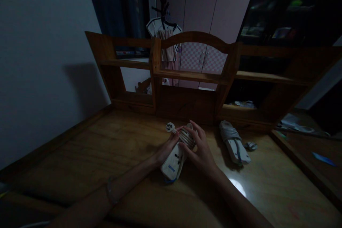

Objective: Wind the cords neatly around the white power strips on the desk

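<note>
A white power strip (173, 164) lies on the wooden desk (107, 156) with its cord wound round its far end. My left hand (167, 148) grips the strip from the left, fingers closed near the white plug (170, 127) that sticks out at the top left. My right hand (201, 148) rests on the coiled cord (187, 138) from the right, fingers curled over it. A bracelet sits on my left wrist.
A second white power strip (234, 142) with wound cord lies to the right, a small white object (251, 146) beside it. A wooden shelf unit (192, 74) stands along the desk's back. A wall is at the left. A blue item (323, 158) lies at far right.
</note>
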`<state>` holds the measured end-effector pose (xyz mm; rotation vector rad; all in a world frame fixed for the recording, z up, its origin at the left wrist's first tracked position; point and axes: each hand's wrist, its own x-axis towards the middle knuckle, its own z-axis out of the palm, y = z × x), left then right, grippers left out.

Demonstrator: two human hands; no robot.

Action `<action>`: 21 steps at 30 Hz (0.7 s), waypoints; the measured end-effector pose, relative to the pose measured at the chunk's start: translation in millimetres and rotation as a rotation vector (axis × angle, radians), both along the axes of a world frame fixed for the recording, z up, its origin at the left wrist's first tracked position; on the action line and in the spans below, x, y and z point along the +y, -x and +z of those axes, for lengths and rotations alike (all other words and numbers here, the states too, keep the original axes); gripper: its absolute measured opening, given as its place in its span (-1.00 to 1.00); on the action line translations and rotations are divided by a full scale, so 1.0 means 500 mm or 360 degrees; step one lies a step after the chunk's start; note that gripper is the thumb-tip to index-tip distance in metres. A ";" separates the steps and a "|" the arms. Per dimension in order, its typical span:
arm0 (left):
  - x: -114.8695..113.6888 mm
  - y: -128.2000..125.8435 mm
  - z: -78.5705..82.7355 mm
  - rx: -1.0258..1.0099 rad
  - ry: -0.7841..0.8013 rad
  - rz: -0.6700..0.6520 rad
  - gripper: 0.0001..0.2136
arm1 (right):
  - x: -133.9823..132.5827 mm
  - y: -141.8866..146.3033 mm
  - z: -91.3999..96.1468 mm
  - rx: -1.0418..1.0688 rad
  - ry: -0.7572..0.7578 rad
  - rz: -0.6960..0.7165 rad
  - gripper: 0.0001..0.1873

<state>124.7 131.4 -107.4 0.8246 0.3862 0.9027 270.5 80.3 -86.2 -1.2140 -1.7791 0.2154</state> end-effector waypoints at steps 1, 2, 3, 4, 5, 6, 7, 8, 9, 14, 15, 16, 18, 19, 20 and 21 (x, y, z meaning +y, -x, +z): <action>0.000 0.001 0.000 0.0006 -0.0016 0.0012 -0.54 | 0.000 -0.001 0.003 0.0013 -0.0005 0.0015 -0.51; 0.000 0.002 0.000 0.0012 -0.0032 0.0018 -0.55 | -0.001 -0.001 0.006 0.0026 -0.0008 0.0029 -0.53; -0.001 0.003 0.001 0.0022 -0.0043 0.0014 -0.55 | -0.002 -0.002 0.009 0.0040 -0.0012 0.0040 -0.55; -0.001 0.004 0.001 0.0037 -0.0050 0.0002 -0.56 | -0.002 -0.002 0.012 0.0052 -0.0015 0.0046 -0.56; -0.001 0.005 0.001 0.0051 -0.0051 -0.0011 -0.56 | -0.003 -0.003 0.014 0.0063 -0.0020 0.0050 -0.56; -0.001 0.005 0.001 0.0062 -0.0045 -0.0019 -0.56 | -0.004 -0.003 0.016 0.0071 -0.0025 0.0054 -0.57; -0.001 0.005 0.001 0.0066 -0.0037 -0.0021 -0.56 | -0.005 -0.004 0.016 0.0076 -0.0029 0.0057 -0.57; -0.001 0.005 0.001 0.0061 -0.0034 -0.0023 -0.56 | -0.005 -0.005 0.016 0.0078 -0.0034 0.0059 -0.57; -0.001 0.005 0.001 0.0049 -0.0034 -0.0026 -0.56 | -0.005 -0.005 0.016 0.0078 -0.0038 0.0058 -0.56; -0.003 0.003 0.001 0.0034 0.0011 -0.0065 -0.56 | -0.002 -0.005 0.006 0.0029 -0.0067 0.0030 -0.54; -0.003 0.003 0.000 0.0036 0.0031 -0.0065 -0.56 | -0.001 -0.003 0.002 0.0005 -0.0076 0.0019 -0.54; -0.003 0.003 0.000 0.0031 0.0039 -0.0059 -0.55 | 0.001 -0.002 -0.001 -0.0022 -0.0089 0.0005 -0.53; -0.003 0.002 -0.001 0.0009 0.0026 -0.0056 -0.53 | 0.004 0.001 -0.008 -0.0083 -0.0123 -0.0029 -0.49; -0.002 0.002 -0.002 -0.0016 0.0007 -0.0049 -0.52 | 0.005 0.002 -0.011 -0.0116 -0.0136 -0.0041 -0.47; -0.001 0.002 -0.002 -0.0047 -0.0010 -0.0038 -0.51 | 0.006 0.002 -0.013 -0.0149 -0.0147 -0.0050 -0.44; 0.001 0.002 -0.002 -0.0074 -0.0015 -0.0033 -0.51 | 0.007 0.002 -0.015 -0.0177 -0.0154 -0.0059 -0.42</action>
